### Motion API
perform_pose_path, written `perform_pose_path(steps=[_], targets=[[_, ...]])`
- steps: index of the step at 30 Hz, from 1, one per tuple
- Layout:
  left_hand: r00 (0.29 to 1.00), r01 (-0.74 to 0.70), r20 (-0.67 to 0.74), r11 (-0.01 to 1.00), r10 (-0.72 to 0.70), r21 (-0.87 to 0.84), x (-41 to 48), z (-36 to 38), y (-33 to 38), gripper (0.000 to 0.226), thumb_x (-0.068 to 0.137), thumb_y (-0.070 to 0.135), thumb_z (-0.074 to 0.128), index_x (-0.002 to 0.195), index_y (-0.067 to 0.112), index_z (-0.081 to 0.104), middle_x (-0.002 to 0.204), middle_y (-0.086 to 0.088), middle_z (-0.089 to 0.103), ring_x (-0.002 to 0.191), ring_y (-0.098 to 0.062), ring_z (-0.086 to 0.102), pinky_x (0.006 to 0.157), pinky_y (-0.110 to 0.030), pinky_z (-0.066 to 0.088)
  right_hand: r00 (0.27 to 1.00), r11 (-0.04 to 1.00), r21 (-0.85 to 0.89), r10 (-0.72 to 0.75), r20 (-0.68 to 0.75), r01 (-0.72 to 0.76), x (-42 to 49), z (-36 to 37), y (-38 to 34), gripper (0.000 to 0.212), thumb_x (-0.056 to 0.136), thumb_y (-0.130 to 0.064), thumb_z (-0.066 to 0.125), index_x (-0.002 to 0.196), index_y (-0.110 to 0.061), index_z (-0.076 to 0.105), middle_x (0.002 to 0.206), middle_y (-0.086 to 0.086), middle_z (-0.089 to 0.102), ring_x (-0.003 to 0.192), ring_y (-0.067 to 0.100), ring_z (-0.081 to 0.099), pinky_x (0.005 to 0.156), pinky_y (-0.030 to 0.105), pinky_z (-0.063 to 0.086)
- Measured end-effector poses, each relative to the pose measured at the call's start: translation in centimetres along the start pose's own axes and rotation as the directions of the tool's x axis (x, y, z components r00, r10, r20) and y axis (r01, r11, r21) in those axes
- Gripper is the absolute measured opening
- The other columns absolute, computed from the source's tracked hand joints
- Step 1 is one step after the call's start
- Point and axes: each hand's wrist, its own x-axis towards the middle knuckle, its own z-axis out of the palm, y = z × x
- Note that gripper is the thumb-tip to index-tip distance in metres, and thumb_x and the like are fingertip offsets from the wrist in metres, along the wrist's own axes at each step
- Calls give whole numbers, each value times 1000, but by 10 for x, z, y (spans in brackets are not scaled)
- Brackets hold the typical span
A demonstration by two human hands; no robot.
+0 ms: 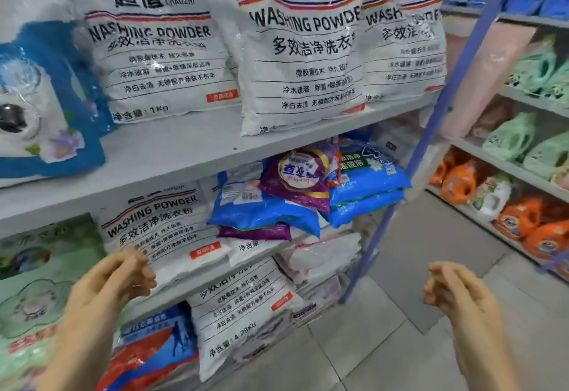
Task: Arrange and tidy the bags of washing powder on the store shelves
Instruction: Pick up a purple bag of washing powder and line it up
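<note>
Three white washing powder bags stand upright on the upper shelf (172, 150): left bag (160, 51), middle bag (301, 61) and right bag (406, 39). The middle one stands furthest forward, at the shelf edge. On the shelf below, another white bag (163, 230) leans beside a loose heap of blue bags (264, 209) and a purple bag (301, 178). A larger white bag (246, 313) stands on the lowest shelf. My left hand (117, 279) hovers empty, fingers curled, in front of the lower white bag. My right hand (455, 292) is held apart over the floor, holding nothing.
A blue bag with a flower print (52, 107) stands at the upper left, green bags (40, 283) below it. A blue shelf post (431, 132) runs down the right end. Across the tiled aisle (415, 313), another shelf holds orange jugs (523, 224) and green jugs (517, 138).
</note>
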Motion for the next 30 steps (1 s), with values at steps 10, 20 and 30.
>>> perform_pose_path(steps=[10,20,30], targets=[[955,56,-293,998,-52,3,-43,60,-12,25,88,18,50,76,20,72,64,-2,68,58,-7,64,58,-14,54,724,666,-483,-125,678,568,141,110,54,11,91,-18,59,85,-11,66,77,1,65,74,20,59,66,35,44],[896,46,-445,995,-3,86,-80,62,10,22,79,35,56,82,20,72,71,-3,70,65,-9,67,61,-13,54,521,127,-510,-68,851,851,182,181,92,45,92,-31,54,131,-9,49,128,13,53,116,31,48,90,40,40],[928,79,-367,996,-62,32,-77,84,11,17,81,23,56,74,14,68,65,-4,65,61,-15,62,58,-18,55,519,299,-443,-263,813,845,166,196,19,20,95,-23,52,103,-8,62,91,14,69,88,37,62,67,37,40]])
